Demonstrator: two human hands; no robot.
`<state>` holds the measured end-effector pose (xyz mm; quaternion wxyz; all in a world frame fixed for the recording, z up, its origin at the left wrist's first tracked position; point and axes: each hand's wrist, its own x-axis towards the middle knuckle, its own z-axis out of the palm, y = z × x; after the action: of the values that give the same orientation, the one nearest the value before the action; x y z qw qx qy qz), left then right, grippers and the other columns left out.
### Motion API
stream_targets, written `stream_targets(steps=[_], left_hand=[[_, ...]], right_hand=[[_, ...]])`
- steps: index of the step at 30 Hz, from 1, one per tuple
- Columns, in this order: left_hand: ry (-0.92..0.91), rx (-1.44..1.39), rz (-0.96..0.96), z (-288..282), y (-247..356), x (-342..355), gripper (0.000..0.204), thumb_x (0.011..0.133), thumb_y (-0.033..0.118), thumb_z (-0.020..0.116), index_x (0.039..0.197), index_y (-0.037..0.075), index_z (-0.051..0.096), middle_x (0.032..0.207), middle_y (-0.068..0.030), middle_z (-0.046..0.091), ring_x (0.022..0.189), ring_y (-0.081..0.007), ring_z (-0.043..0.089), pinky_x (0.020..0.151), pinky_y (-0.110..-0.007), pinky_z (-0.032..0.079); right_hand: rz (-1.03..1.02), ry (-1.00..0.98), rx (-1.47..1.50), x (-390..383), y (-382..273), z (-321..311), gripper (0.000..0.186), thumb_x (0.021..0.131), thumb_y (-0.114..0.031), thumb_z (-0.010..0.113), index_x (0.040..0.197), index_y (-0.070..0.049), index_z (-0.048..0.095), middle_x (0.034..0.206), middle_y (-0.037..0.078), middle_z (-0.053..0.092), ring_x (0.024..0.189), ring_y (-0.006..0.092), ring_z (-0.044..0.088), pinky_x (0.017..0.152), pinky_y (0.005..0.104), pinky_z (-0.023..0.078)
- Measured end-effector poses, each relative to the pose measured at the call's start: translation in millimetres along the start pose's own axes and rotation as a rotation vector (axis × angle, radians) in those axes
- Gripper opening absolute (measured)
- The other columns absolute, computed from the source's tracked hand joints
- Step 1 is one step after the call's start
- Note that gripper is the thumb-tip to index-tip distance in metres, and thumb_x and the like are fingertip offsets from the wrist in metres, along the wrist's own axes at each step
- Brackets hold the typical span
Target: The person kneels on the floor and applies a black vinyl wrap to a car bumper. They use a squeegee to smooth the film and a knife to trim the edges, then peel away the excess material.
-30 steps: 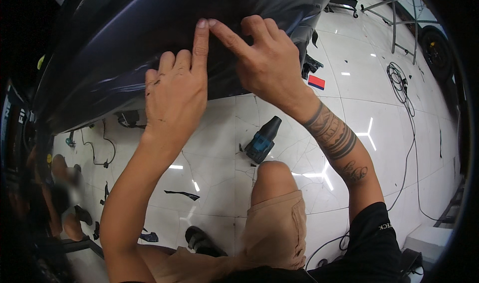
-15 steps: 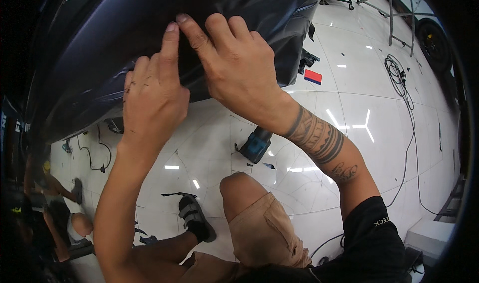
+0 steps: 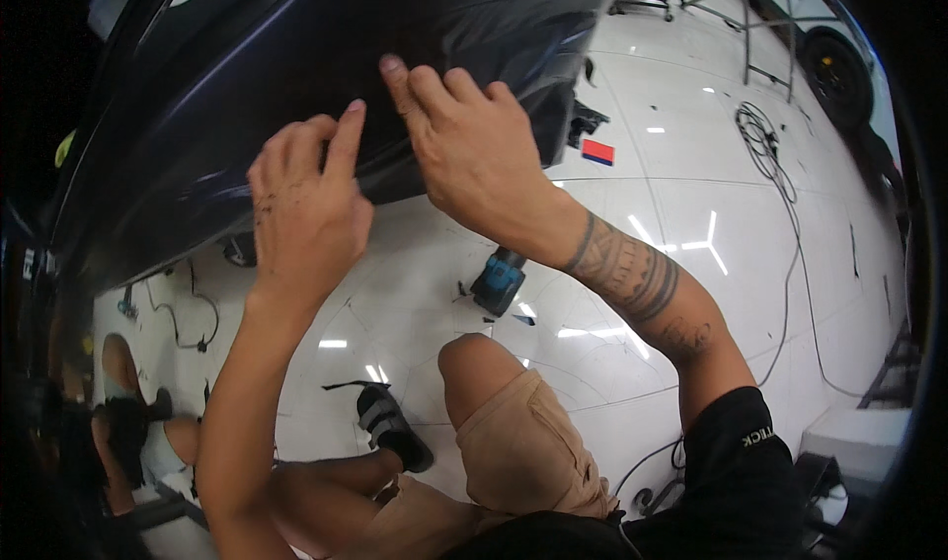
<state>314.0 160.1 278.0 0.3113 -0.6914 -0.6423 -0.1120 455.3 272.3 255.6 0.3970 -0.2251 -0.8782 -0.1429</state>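
Observation:
A car body panel covered in dark satin film [image 3: 286, 66] fills the upper left, its film wrinkled and loose along the right side [image 3: 553, 56]. My left hand [image 3: 308, 204] is over the panel's lower part, index finger stretched out and the other fingers loosely bent. Just right of it, my right hand [image 3: 479, 150] reaches farther up, its index fingertip at the film and the rest of its fingers bent forward. Neither hand visibly holds anything. Whether every fingertip touches the film is hard to tell.
Below the panel, a blue and black cordless power tool [image 3: 499, 283] stands on the white tiled floor [image 3: 632, 362]. A red and blue block [image 3: 597, 152] and dark scraps [image 3: 588, 120] lie at right, near a coiled cable [image 3: 758, 135]. Another person [image 3: 123, 432] is at lower left.
My left hand has drawn down and back, its fingertip now apart from the right one. The right hand has shifted slightly down and right, its fingers less curled. The view has shifted a little.

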Motion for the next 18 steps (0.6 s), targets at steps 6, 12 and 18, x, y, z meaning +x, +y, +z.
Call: stream_targets(steps=[6,12,18], left_hand=[[-0.037,0.037,0.011,9.7,-1.4,-13.3,0.082,0.07,-0.004,0.061,0.145,0.011,0.033,0.151,-0.0096,0.026,0.141,-0.0289,0.023,0.116,-0.044,0.021],[-0.077,-0.034,0.089,15.3,5.9,-10.2,0.087,0.07,-0.006,0.059,0.148,0.008,0.023,0.156,-0.0105,0.017,0.143,-0.029,0.019,0.116,-0.044,0.019],[-0.086,0.164,0.087,19.7,28.8,27.1,0.086,0.071,0.002,0.061,0.148,0.004,0.021,0.156,-0.0132,0.016,0.142,-0.0288,0.021,0.115,-0.042,0.019]], right_hand=[[0.096,0.227,-0.023,-23.4,48.9,16.3,0.074,0.065,-0.011,0.065,0.134,0.002,0.042,0.119,0.017,0.044,0.104,0.0304,0.045,0.078,0.0398,0.041],[0.226,0.397,0.013,-28.0,83.5,32.5,0.075,0.061,-0.008,0.061,0.134,0.002,0.042,0.134,0.024,0.039,0.122,0.042,0.04,0.092,0.0473,0.04],[0.297,0.317,0.003,-30.4,104.2,24.7,0.071,0.064,-0.008,0.059,0.133,0.0,0.044,0.133,0.025,0.044,0.121,0.0425,0.044,0.094,0.0506,0.039]])
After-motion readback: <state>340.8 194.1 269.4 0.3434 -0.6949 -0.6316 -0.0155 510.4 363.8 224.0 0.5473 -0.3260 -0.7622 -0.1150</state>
